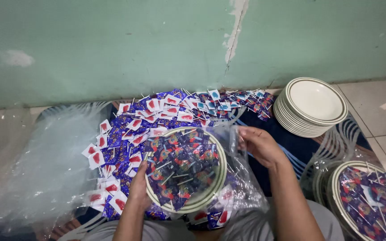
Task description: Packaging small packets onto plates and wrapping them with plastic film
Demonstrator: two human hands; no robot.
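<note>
The left hand [138, 189] grips the near-left rim of a plate [206, 198] heaped with wrapped lollipops [182, 167]. The right hand [258, 145], fingers pinched, holds what seems to be a clear plastic bag [242, 187] around the plate, its edges hard to trace. Beyond the plate, loose lollipops [157, 116] lie piled.

White green-rimmed plate [185, 206] w/ wrapped lollipops [179, 167], tilted, half inside clear plastic bag [242, 187], 6 o'clock.

A pale green plastered wall [112, 44], cracked and flaking at one o'clock, meets a light tiled floor [371, 107] at three o'clock; a dark patterned mat [291, 147] covers the centre.
</note>
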